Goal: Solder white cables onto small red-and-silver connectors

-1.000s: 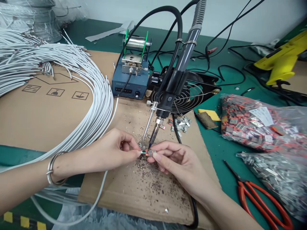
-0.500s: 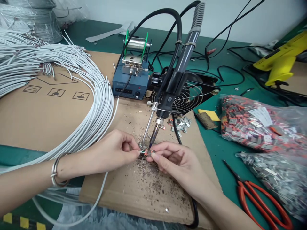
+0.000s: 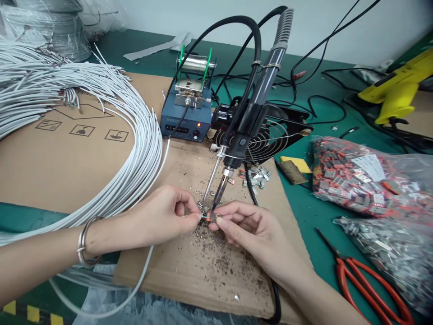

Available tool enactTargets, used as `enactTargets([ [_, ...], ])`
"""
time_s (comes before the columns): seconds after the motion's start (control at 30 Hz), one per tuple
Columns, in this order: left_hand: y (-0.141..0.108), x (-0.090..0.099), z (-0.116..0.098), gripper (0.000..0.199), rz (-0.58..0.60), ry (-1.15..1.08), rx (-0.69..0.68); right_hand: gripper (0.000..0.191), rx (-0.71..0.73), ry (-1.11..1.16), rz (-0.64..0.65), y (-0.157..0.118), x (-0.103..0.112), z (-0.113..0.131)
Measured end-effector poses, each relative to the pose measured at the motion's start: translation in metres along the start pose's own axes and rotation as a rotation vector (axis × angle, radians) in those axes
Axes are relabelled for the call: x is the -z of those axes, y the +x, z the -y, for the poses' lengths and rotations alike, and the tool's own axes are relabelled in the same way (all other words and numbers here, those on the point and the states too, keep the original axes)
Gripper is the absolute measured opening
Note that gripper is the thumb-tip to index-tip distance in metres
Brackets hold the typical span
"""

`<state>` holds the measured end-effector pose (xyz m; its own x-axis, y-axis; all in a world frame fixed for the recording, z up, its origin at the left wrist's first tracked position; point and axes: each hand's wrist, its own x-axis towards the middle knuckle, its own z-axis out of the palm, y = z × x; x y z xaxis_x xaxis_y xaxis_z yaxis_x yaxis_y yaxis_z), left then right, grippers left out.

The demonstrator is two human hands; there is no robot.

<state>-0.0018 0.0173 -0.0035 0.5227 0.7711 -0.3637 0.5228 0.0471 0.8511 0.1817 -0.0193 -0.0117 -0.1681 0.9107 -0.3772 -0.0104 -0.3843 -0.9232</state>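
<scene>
My left hand (image 3: 172, 212) is closed, pinching the end of a white cable between thumb and fingertips. My right hand (image 3: 252, 232) is closed too, gripping a small red-and-metal connector (image 3: 211, 217) by its edge. Thin wires from the cable meet the connector's left side. Above it, the soldering iron (image 3: 221, 192), fixed in a stand, points down with its tip at the connector; whether they touch I cannot tell. Beside the iron runs a thin metal solder guide tube (image 3: 211, 180). A large bundle of white cables (image 3: 144, 149) curves round on the left.
Behind stands a blue solder feeder (image 3: 185, 118) with a solder reel, next to a black fan (image 3: 270, 140). Bags of red connectors (image 3: 348, 176) and metal shells (image 3: 385, 253) lie right, near red-handled pliers (image 3: 368, 280). Solder debris covers the cardboard (image 3: 162, 275).
A red light on the solder feeder now glows brightly. The view has shifted slightly. Both hands keep their grips, with the left hand and the connector very slightly further right.
</scene>
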Motion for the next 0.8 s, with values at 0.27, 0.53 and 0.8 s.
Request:
enactTargets([
  [0.27,-0.0022,-0.0001,-0.0009,0.015,0.007,-0.006,-0.006,0.021,-0.005,0.021,0.034,-0.0024,0.0017,-0.0008],
  [0.53,-0.0036,0.0004,-0.0038,0.015,0.008,-0.038,0.018,0.023,-0.017,0.021,0.042,-0.0021,0.0028,-0.0019],
  [0.8,-0.0025,0.0000,-0.0063,0.015,0.017,-0.052,0.025,0.017,-0.017,0.073,0.063,-0.0022,0.0053,-0.0055],
])
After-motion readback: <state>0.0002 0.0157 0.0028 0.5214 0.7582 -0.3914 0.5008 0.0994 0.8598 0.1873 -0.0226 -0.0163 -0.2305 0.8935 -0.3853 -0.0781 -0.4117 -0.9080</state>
